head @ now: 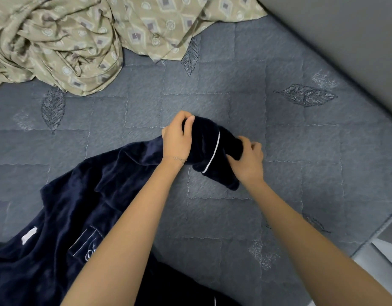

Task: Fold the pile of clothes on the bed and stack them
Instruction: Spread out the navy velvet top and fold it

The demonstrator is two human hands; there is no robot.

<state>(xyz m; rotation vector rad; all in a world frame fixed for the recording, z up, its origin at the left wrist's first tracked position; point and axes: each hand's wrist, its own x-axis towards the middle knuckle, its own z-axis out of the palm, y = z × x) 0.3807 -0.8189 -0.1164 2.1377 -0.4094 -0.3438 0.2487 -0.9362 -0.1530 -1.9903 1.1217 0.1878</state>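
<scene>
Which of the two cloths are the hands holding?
The navy garment with white piping: left hand and right hand grip one end. The beige patterned cloth lies crumpled, untouched.

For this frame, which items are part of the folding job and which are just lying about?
In the job: dark navy fleece garment with white piping, its sleeve gripped by left hand and right hand; crumpled beige diamond-patterned cloth, probably awaiting folding.
Just there: grey quilted bedcover with stitched leaves; grey panel beside the bed.
</scene>
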